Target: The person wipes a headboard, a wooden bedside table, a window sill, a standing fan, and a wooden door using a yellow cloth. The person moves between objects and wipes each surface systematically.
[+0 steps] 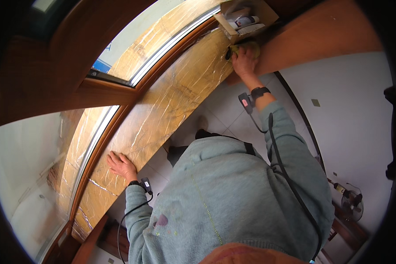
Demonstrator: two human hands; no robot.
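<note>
My left hand [121, 166] rests palm down on the polished yellow-brown marble window sill [171, 102], its fingers slightly spread and nothing in its grip. At the far right end of the sill, my right hand [245, 62] is closed on a yellowish cloth [254, 49]. A dark part shows at the cloth's left side, and I cannot tell what it is. Just beyond that hand stands an open cardboard box [232, 32]. Inside it lie a white bottle with a dark label [246, 21] and other items that are hard to make out.
A brown wooden window frame [145, 89] with glass panes runs along the sill's far side. Orange-brown wood panelling [316, 36] meets its right end. A standing fan [352, 205] is at the lower right. Cables run from the wrist devices [246, 103] along both sleeves.
</note>
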